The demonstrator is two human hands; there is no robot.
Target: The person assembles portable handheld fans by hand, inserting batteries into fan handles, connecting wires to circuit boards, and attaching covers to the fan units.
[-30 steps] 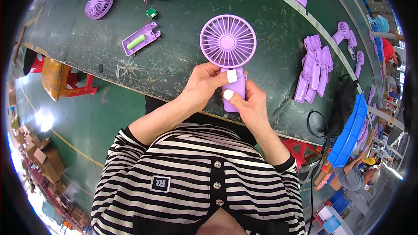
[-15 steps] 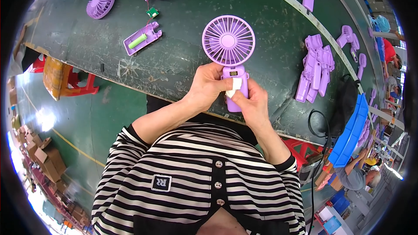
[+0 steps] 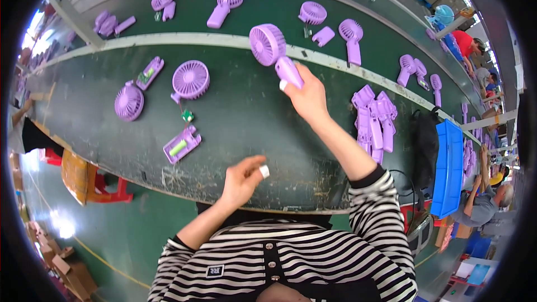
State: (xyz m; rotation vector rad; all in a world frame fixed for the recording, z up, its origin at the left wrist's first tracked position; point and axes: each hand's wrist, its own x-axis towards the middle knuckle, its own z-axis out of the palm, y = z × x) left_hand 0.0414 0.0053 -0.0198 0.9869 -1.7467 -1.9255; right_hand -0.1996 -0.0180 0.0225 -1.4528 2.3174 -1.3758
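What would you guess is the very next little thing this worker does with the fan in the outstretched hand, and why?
Probably setting it down on the far belt: the right hand holds the purple fan by its handle at full reach, right over the white dividing rail, and finished-looking fans already lie beyond.

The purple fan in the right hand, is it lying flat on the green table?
No, the right hand holds the purple fan by its handle, lifted above the green table.

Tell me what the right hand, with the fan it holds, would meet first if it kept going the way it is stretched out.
The right hand holds a purple handheld fan out toward the far side of the green table. Straight on, the pale divider strip comes first, probably passing beneath; beyond it lies another purple fan. Depth is unclear.
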